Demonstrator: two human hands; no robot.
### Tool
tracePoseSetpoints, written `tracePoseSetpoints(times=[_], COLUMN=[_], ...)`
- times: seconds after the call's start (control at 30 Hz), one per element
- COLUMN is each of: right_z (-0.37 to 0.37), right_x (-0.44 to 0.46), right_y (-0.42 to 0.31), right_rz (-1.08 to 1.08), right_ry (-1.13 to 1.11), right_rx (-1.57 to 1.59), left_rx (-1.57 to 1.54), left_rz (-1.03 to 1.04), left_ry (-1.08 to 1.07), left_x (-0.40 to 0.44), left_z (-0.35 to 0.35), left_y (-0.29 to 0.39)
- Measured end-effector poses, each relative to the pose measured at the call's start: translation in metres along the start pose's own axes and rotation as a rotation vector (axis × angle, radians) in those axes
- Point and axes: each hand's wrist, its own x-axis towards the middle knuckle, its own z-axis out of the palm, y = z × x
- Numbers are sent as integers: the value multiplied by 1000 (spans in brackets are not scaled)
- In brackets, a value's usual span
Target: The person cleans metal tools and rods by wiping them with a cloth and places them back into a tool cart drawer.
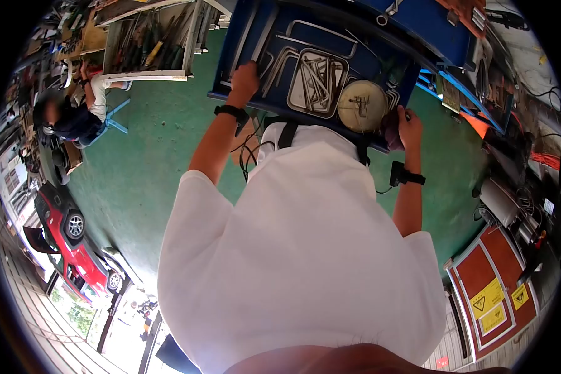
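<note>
A blue drawer [221,84] is pulled out in front of my body. My left hand [245,78] is closed at the drawer's left part, beside several bent hex keys [279,71]; what its fingers hold is hidden. A metal tray [291,93] of small L-shaped keys lies mid-drawer. To its right is a round, yellowish dish [371,112] with a few small metal pieces in it. My right hand [409,129] is closed at the drawer's front right corner, on a dark red cloth [391,131].
An open drawer of hand tools [184,76] stands at the upper left. Beyond it a person [78,118] sits on a blue stool [115,118]. A red car [84,258] is at the lower left. On the right are a grey cylinder [498,201] and a red-brown cabinet [480,271].
</note>
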Motion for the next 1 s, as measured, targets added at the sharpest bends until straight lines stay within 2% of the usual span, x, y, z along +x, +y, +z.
tracePoseSetpoints(times=[0.23, 0.37, 0.4, 0.43, 0.57, 0.67, 0.7, 0.77, 0.83, 0.9, 0.93, 1.0], right_z=[-5, 2, 6, 8, -3, -14, -16, -23, -31, -29, -22, 7], right_x=[0, 7, 10, 11, 12, 14, 19, 19, 7, 3, 1, 3], right_y=[-32, -16, -6, -1, 10, 18, 29, 30, -5, -42, -58, -83], right_rz=[-20, 18, -39, -93, -51, -17, -5, 10, 195, 187, 174, 34], right_ry=[-24, -84, -48, -14, -31, -10, -10, -7, -55, -133, -210, -313], right_rx=[73, 98, 142, 185, 116, 119, 210, 298, 781, 826, 871, 689], left_rx=[-2, 20, 20, 23, -61, -15, -19, -371, -603, -885, -882, -1101], left_rz=[-57, -149, -155, -116, -2, 10, 14, 34, 122, 188, 192, 430], left_ry=[72, 86, 80, 94, 126, 80, 76, 90, -178, -414, -418, -570], left_x=[-25, -37, -39, -38, -30, -37, -39, -51, -69, -88, -91, -94], left_z=[-11, -37, -35, -30, 2, -3, -8, -27, -65, -97, -94, -85], left_y=[15, 19, 15, 9, -7, 0, 4, 13, 43, 85, 99, 126])
